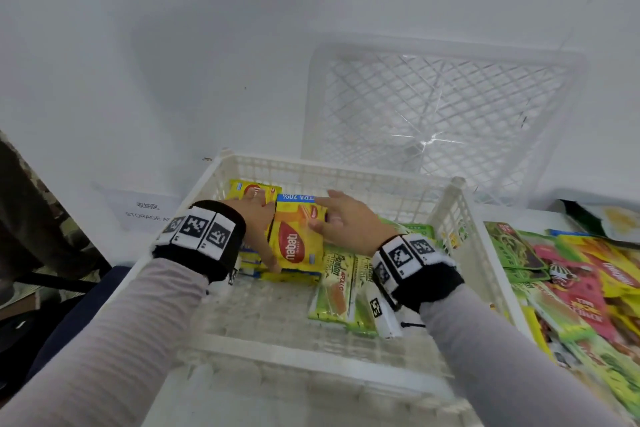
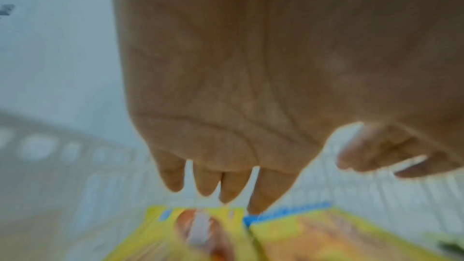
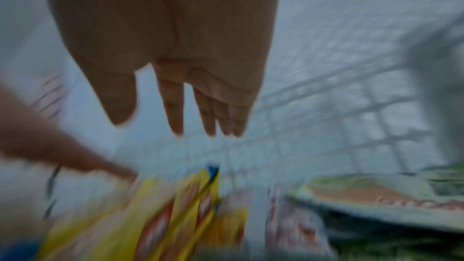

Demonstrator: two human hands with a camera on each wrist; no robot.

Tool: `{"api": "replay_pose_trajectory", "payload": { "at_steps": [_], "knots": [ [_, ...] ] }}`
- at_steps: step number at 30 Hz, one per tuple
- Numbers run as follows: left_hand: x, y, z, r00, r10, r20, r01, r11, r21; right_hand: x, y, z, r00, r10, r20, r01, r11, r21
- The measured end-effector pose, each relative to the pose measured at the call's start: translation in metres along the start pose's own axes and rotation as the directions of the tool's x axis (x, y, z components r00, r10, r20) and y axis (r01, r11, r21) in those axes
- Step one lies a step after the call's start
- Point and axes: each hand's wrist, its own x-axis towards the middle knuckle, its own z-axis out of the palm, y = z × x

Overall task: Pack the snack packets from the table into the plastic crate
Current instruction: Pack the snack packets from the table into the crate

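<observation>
A yellow wafer packet (image 1: 298, 239) lies on top of a stack of like packets at the back left of the white plastic crate (image 1: 311, 357). My left hand (image 1: 256, 215) rests against the packet's left edge, thumb stretched along it. In the left wrist view its fingers (image 2: 263, 195) are straight above the yellow packets (image 2: 314, 231). My right hand (image 1: 346, 218) is at the packet's right edge with fingers straight and spread; the right wrist view shows the right hand (image 3: 175, 47) above the blurred yellow packet (image 3: 155, 215), holding nothing. Green wafer packets (image 1: 336, 291) lie in the crate's right half.
A pile of green, red and yellow snack packets (image 1: 571, 281) covers the table right of the crate. A second white crate (image 1: 440, 107) leans upright against the wall behind. A paper sign (image 1: 145, 211) lies at the left, with a dark chair (image 1: 69, 315) below it.
</observation>
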Motion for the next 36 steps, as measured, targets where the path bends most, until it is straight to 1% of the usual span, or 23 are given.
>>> {"api": "replay_pose_trajectory", "payload": {
  "at_steps": [1, 2, 3, 4, 6, 7, 8, 10, 13, 15, 17, 21, 23, 24, 25, 26, 28, 29, 30, 31, 32, 34, 36],
  "knots": [
    [-0.004, 0.006, -0.008, 1.000, 0.030, -0.006, -0.030, 0.999, -0.010, -0.003, 0.007, -0.013, 0.996, 0.063, -0.055, -0.061, 0.997, 0.043],
    [-0.006, 0.015, -0.014, 0.996, 0.066, -0.055, -0.068, 0.997, -0.028, -0.007, 0.017, -0.024, 0.987, 0.138, -0.088, -0.133, 0.989, 0.058],
    [-0.007, 0.025, -0.018, 0.984, 0.110, -0.141, -0.121, 0.990, -0.073, -0.011, 0.026, -0.032, 0.971, 0.216, -0.100, -0.212, 0.976, 0.047],
    [-0.007, 0.036, -0.020, 0.960, 0.149, -0.239, -0.188, 0.970, -0.151, -0.014, 0.037, -0.037, 0.950, 0.295, -0.102, -0.294, 0.955, 0.021],
    [-0.007, 0.061, -0.022, 0.898, 0.188, -0.399, -0.327, 0.890, -0.316, -0.017, 0.054, -0.038, 0.899, 0.425, -0.105, -0.432, 0.900, -0.058],
    [-0.006, 0.072, -0.021, 0.875, 0.197, -0.441, -0.374, 0.854, -0.361, -0.018, 0.060, -0.035, 0.876, 0.471, -0.105, -0.480, 0.871, -0.105],
    [-0.005, 0.082, -0.020, 0.865, 0.211, -0.455, -0.401, 0.836, -0.376, -0.017, 0.064, -0.032, 0.857, 0.505, -0.103, -0.515, 0.845, -0.144],
    [-0.001, 0.098, -0.012, 0.864, 0.264, -0.428, -0.418, 0.850, -0.319, -0.015, 0.072, -0.024, 0.838, 0.534, -0.110, -0.545, 0.819, -0.181],
    [0.004, 0.104, 0.003, 0.889, 0.319, -0.329, -0.360, 0.931, -0.070, -0.013, 0.079, -0.012, 0.842, 0.523, -0.131, -0.539, 0.811, -0.230],
    [0.005, 0.100, 0.008, 0.908, 0.317, -0.276, -0.320, 0.947, 0.032, -0.014, 0.083, -0.006, 0.844, 0.520, -0.128, -0.533, 0.789, -0.306],
    [0.005, 0.097, 0.009, 0.920, 0.304, -0.249, -0.297, 0.953, 0.065, -0.016, 0.087, -0.003, 0.833, 0.538, -0.133, -0.550, 0.775, -0.311],
    [0.008, 0.097, 0.010, 0.920, 0.295, -0.258, -0.283, 0.956, 0.082, -0.018, 0.091, -0.008, 0.815, 0.553, -0.170, -0.579, 0.778, -0.243],
    [0.010, 0.097, 0.011, 0.907, 0.295, -0.301, -0.308, 0.951, 0.003, -0.020, 0.087, -0.013, 0.809, 0.558, -0.187, -0.587, 0.788, -0.188],
    [0.010, 0.095, 0.010, 0.896, 0.281, -0.343, -0.332, 0.938, -0.097, -0.020, 0.083, -0.016, 0.810, 0.554, -0.194, -0.581, 0.804, -0.127],
    [0.009, 0.094, 0.008, 0.886, 0.249, -0.391, -0.356, 0.906, -0.230, -0.021, 0.078, -0.019, 0.813, 0.545, -0.205, -0.567, 0.822, -0.063],
    [0.007, 0.092, 0.005, 0.875, 0.203, -0.440, -0.381, 0.849, -0.367, -0.021, 0.073, -0.022, 0.819, 0.530, -0.219, -0.544, 0.839, -0.005],
    [0.006, 0.091, 0.002, 0.852, 0.098, -0.515, -0.431, 0.690, -0.582, -0.022, 0.062, -0.026, 0.849, 0.487, -0.206, -0.481, 0.873, 0.081],
    [0.006, 0.091, 0.001, 0.851, 0.061, -0.522, -0.444, 0.615, -0.652, -0.022, 0.057, -0.027, 0.868, 0.473, -0.151, -0.449, 0.878, 0.166],
    [0.006, 0.091, 0.000, 0.857, 0.046, -0.514, -0.446, 0.565, -0.694, -0.024, 0.051, -0.027, 0.884, 0.463, -0.060, -0.427, 0.854, 0.298],
    [0.007, 0.092, 0.001, 0.866, 0.056, -0.497, -0.440, 0.556, -0.705, -0.026, 0.048, -0.027, 0.894, 0.446, 0.039, -0.418, 0.801, 0.428],
    [0.006, 0.093, 0.001, 0.875, 0.092, -0.475, -0.433, 0.588, -0.683, -0.027, 0.046, -0.027, 0.899, 0.421, 0.120, -0.419, 0.750, 0.511],
    [0.006, 0.098, 0.004, 0.882, 0.175, -0.438, -0.417, 0.722, -0.552, -0.028, 0.047, -0.024, 0.888, 0.407, 0.215, -0.455, 0.710, 0.538],
    [0.005, 0.104, 0.007, 0.860, 0.195, -0.472, -0.380, 0.862, -0.336, -0.026, 0.050, -0.016, 0.845, 0.435, 0.311, -0.533, 0.639, 0.554]
  ]
}}
